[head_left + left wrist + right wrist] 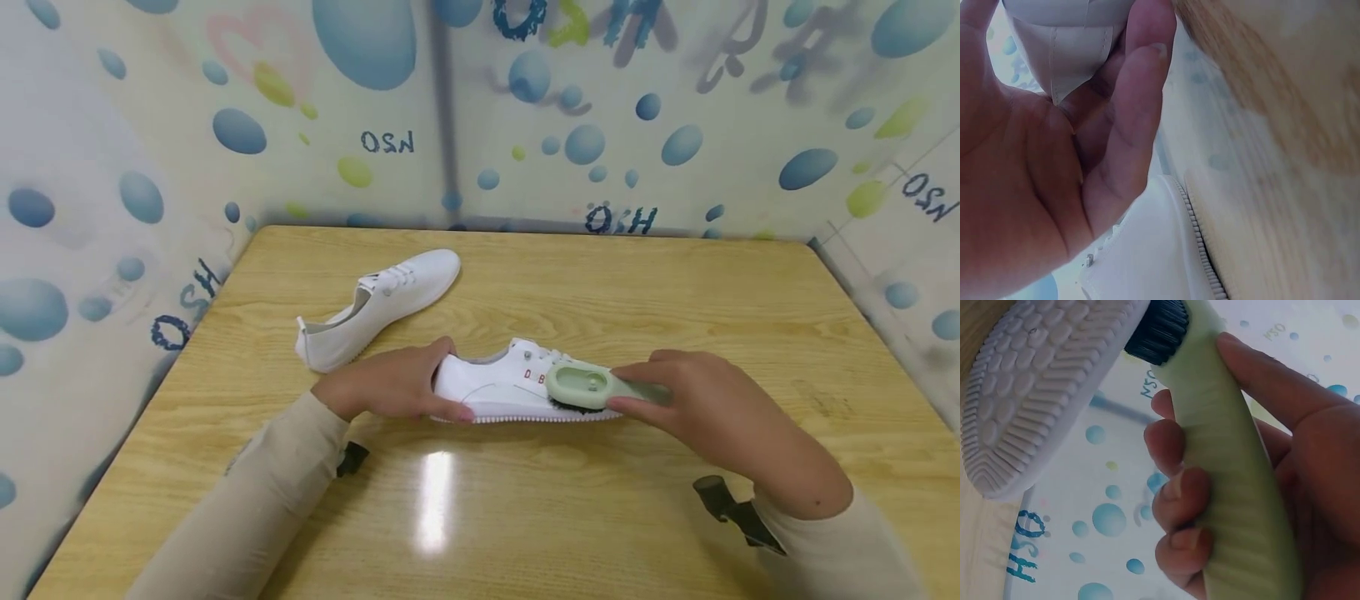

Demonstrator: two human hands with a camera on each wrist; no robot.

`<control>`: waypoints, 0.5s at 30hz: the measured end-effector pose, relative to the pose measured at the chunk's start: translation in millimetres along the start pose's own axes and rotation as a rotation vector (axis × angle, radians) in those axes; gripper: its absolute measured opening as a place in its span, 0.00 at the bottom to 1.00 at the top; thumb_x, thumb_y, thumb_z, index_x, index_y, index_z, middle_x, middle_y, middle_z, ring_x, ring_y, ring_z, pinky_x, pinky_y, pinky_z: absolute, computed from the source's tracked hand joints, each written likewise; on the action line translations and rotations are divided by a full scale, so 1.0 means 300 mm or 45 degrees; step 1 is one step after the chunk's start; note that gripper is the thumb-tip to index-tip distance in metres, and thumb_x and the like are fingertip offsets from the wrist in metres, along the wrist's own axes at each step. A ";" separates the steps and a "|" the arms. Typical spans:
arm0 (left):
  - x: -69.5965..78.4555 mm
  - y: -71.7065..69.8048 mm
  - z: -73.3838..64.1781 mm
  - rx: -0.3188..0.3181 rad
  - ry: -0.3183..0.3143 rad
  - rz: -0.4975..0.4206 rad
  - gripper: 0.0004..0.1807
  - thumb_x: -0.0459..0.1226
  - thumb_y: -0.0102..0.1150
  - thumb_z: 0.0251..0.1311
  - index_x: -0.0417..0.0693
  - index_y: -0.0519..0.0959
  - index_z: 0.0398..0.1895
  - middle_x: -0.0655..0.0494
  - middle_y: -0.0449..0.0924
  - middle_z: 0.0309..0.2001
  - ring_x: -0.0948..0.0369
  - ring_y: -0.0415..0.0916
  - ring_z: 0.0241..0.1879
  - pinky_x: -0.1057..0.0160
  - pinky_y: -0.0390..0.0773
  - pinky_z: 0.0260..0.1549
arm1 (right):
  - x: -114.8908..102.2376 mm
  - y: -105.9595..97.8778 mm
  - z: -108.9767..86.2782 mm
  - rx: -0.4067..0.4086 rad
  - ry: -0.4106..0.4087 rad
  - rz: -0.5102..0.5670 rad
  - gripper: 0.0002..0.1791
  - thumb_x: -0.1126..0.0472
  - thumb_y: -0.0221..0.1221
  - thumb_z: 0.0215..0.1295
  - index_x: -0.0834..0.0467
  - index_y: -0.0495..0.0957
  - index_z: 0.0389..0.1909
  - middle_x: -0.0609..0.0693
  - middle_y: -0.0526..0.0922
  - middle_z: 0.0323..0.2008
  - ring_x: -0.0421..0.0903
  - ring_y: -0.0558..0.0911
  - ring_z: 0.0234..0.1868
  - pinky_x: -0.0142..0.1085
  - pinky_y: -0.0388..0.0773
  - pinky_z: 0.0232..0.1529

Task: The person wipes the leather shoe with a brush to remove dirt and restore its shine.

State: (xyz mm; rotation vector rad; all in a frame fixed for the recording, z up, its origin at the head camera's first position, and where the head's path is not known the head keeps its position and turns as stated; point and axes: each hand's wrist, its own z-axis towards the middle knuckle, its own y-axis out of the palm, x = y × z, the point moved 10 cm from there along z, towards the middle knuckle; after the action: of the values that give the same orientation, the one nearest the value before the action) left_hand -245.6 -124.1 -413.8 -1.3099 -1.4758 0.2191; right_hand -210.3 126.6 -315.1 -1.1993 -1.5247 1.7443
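Note:
In the head view a white shoe (487,383) with red letters on its side stands with its toe to the right. My left hand (393,382) grips its heel, thumb along the near side; the left wrist view shows the fingers curled round the heel (1075,53). My right hand (701,408) holds a pale green shoe brush (581,385) by its handle. The dark bristles (1160,331) meet the shoe's side just above the sole near the toe. From the right wrist view, the ridged, dotted sole (1029,381) faces the camera and the fingers wrap the handle (1229,462).
A second white shoe (382,304) lies behind the left hand, toe pointing to the back right. Both are on a wooden table (570,508). Bubble-patterned walls (480,125) rise behind the table and at its sides. Dark straps hang by both wrists.

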 end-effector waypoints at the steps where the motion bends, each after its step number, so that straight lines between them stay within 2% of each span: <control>1: 0.000 0.001 0.001 -0.001 -0.001 -0.001 0.42 0.68 0.69 0.46 0.53 0.65 0.52 0.58 0.80 0.27 0.61 0.77 0.26 0.60 0.75 0.31 | 0.002 -0.001 -0.001 0.002 0.002 -0.001 0.22 0.41 0.62 0.66 0.50 0.85 0.53 0.39 0.81 0.30 0.36 0.71 0.27 0.35 0.71 0.31; 8: 0.000 -0.003 0.004 0.002 -0.013 0.018 0.43 0.69 0.68 0.45 0.53 0.65 0.54 0.57 0.80 0.28 0.61 0.77 0.27 0.60 0.74 0.32 | -0.038 0.016 0.009 0.051 -0.074 0.053 0.21 0.43 0.61 0.67 0.50 0.84 0.55 0.40 0.79 0.31 0.35 0.69 0.26 0.32 0.68 0.28; 15: 0.002 -0.002 0.006 -0.004 -0.007 0.035 0.45 0.70 0.68 0.45 0.53 0.64 0.57 0.57 0.79 0.32 0.61 0.76 0.31 0.61 0.74 0.33 | -0.105 0.046 0.024 0.206 -0.133 0.041 0.20 0.47 0.67 0.63 0.51 0.85 0.53 0.43 0.79 0.29 0.36 0.69 0.26 0.31 0.69 0.28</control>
State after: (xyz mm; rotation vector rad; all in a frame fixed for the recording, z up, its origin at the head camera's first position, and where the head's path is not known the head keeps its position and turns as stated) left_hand -247.2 -123.1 -413.7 -1.3336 -1.4635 0.2389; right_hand -199.7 93.5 -319.9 -1.0722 -1.3983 1.9386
